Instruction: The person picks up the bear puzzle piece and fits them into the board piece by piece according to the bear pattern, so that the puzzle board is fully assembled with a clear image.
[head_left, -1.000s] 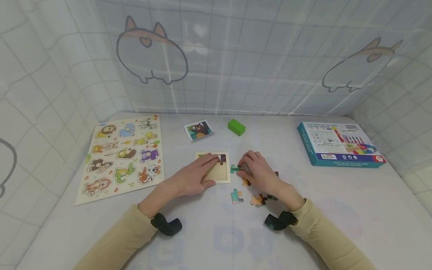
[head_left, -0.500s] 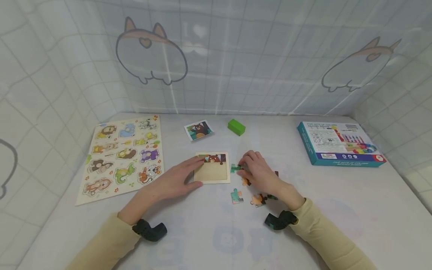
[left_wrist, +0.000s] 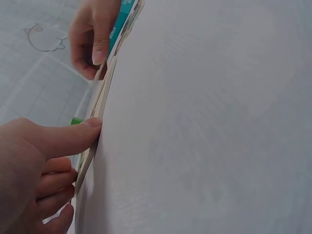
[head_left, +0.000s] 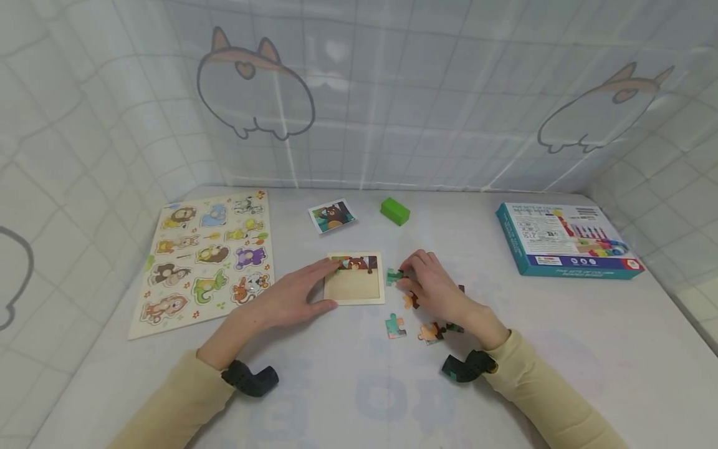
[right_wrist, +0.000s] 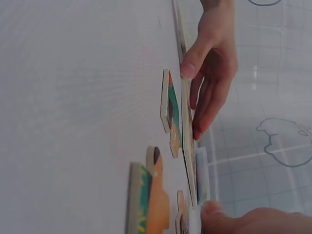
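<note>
Right hand (head_left: pixel 434 284): thumb and fingertips narrowed in a pinch on the green piece (head_left: pixel 394 276), just right of the wooden frame; whether the piece is off the surface (head_left: pixel 336 386) I cannot tell.
Left hand (head_left: pixel 288 296): spread wide at the left side of the wooden frame (head_left: pixel 353 288), thumb at the near corner, fingertips by the far one.
Frame: flat, between the hands; a bear strip (head_left: pixel 356 264) fills its far part, the nearer part is bare wood.
Loose pieces: teal piece (head_left: pixel 395 326) off the near right corner; orange piece (head_left: pixel 430 332) further right; others partly under the right hand.
Picture card (head_left: pixel 332 216): beyond the frame, bear side up; I'd check the green piece's turn against it first.
Pinch: I'd want it on the side edges, knobs free, print upward.
Steadying: light thumb pressure should be enough to stop the frame sliding; fingertips best clear of the bare wood.
Seating: in my judgement, come in level, match knob to socket, press straight down, no forcing.
Risk: the right palm could nudge the pieces beneath it; I'd raise the hand a little before crossing.
</note>
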A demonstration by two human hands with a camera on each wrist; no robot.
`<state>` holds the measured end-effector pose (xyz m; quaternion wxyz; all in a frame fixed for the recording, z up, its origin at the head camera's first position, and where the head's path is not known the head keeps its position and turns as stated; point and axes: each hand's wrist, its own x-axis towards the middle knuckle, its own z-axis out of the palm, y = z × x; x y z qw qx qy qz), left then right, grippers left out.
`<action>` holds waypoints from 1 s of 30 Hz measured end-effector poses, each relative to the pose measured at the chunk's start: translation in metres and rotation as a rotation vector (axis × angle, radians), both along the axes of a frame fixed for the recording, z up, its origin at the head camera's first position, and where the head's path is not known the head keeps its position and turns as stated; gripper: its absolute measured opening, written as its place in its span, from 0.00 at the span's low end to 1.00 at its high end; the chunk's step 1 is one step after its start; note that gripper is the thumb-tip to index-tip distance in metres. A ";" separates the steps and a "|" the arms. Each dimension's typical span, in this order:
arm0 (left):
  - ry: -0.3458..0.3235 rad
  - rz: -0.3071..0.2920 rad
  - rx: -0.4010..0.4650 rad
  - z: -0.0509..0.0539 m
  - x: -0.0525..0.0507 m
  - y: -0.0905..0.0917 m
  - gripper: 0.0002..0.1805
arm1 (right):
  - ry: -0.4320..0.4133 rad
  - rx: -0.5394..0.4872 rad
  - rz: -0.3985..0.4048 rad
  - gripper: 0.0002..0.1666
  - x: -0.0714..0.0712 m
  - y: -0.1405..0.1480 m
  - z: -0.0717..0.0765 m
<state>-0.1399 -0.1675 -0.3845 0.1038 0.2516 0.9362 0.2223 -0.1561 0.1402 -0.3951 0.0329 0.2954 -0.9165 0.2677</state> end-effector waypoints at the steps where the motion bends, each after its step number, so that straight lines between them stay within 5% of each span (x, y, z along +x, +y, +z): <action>1: -0.002 0.001 0.000 0.000 0.000 0.000 0.43 | 0.001 -0.002 0.001 0.12 0.000 0.000 0.001; 14: -0.044 0.005 0.021 -0.002 -0.003 0.005 0.44 | 0.053 -0.035 0.110 0.13 0.000 -0.050 0.019; 30: -0.045 0.013 0.037 -0.001 -0.004 0.003 0.43 | 0.000 0.066 0.097 0.13 -0.013 -0.087 0.005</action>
